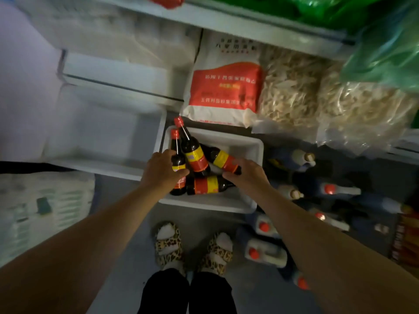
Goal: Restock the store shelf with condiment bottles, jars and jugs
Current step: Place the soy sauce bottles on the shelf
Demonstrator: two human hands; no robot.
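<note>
A white plastic bin (247,143) sits on the floor and holds several dark sauce bottles with red caps and red-and-yellow labels. My left hand (162,169) grips the leftmost bottle (176,155) around its body. My right hand (246,175) curls round a tilted bottle (223,160) on the right side of the bin. Another bottle (192,152) leans between them, and one more bottle (208,185) lies flat at the bin's near side. Pale empty shelves (108,137) stand to the left.
A red-and-white sack (224,87) and clear bags of dried strips (306,91) lie behind the bin. White jugs with red caps (265,252) and dark bottles (328,189) crowd the floor at right. My feet in leopard slippers (169,243) stand just before the bin.
</note>
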